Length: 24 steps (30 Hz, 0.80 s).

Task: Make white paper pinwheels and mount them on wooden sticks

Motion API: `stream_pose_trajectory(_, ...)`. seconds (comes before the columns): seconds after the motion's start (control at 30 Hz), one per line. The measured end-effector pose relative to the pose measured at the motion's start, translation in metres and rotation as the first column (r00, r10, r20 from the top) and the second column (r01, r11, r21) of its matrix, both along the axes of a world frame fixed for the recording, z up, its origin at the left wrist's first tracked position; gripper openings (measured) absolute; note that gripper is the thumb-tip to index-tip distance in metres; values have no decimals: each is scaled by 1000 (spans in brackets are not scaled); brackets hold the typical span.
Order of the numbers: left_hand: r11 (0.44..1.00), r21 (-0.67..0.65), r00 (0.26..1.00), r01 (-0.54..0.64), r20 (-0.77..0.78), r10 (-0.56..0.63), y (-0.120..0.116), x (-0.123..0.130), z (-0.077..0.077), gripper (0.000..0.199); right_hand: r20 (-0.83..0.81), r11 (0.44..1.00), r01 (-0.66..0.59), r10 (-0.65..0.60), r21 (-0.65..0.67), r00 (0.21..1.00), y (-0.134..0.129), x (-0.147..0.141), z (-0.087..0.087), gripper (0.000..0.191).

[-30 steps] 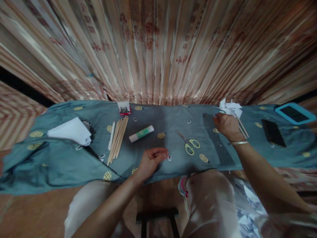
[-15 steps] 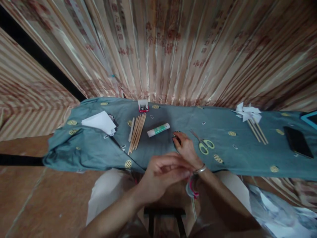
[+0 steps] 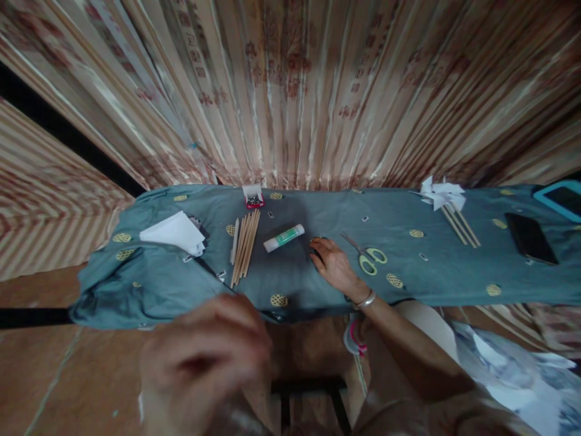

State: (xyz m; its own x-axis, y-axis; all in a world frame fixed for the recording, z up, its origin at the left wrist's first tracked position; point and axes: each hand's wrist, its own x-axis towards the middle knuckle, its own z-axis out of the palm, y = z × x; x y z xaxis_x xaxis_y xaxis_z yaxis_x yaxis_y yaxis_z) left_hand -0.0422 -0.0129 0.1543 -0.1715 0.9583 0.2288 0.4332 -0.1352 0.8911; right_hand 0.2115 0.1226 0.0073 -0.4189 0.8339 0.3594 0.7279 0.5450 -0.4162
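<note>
My right hand point(image 3: 333, 263) rests palm down on the blue-green cloth, its fingers loosely spread and holding nothing that I can see. Just right of it lie scissors point(image 3: 367, 257) with green handles, blades pointing away. A glue stick point(image 3: 284, 238) lies on its side to the hand's left. Close to the camera, my left hand point(image 3: 209, 357) is raised in front of the table edge. Motion blurs its bent fingers, so their grip does not show. Beyond it sit a bundle of wooden sticks point(image 3: 245, 247) and a small open box of pins point(image 3: 253, 197).
White paper sheets point(image 3: 172, 233) are stacked at the left. Paper pinwheels point(image 3: 442, 194) on sticks lie at the right, near a black phone point(image 3: 531, 238) and a blue-framed tablet point(image 3: 560, 198). A striped curtain point(image 3: 290, 97) hangs behind the table. Below is a roll of tape point(image 3: 351, 340).
My left hand has moved left and nearer the camera, away from my right wrist. My right hand stays on the cloth. The view has turned slightly to the right.
</note>
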Motion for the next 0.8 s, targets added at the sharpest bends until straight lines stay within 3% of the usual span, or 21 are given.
stream_pose_trajectory(0.03, 986, 105, 991, -132, 7, 132, 12, -6, 0, 25, -1, 1000, -1, 1, 5, 1000, 0, 0, 0, 28)
stream_pose_trajectory(0.1, 942, 178, 953, -286, -54, 299, 44, -26, -10, 28, 2, 1000, 0, 0, 15, 1000, 0, 1, -1, 27)
stream_pose_trajectory(0.2, 929, 203, 903, -308, -244, 353, 90, -69, -42, 23, 16, 1000, -8, 8, 8, 1000, 0, 1, 0, 27)
stream_pose_trajectory(0.27, 924, 187, 847, -335, -370, 382, 107, -94, -64, 16, 26, 1000, -20, 21, -3, 999, 0, 1, 1, 26)
stream_pose_trajectory(0.4, 915, 113, 765, -387, -515, 387, 117, -114, -91, 33, 19, 999, -33, 33, -2, 999, 1, 2, 2, 25)
stream_pose_trajectory(0.53, 908, 72, 722, -413, -582, 374, 120, -115, -99, 35, 22, 999, -34, 34, -6, 999, 1, 2, 2, 26)
stream_pose_trajectory(0.8, 923, 20, 791, -383, -508, 340, 116, -123, -99, 21, 17, 998, -50, 51, -38, 999, 2, 4, 3, 28)
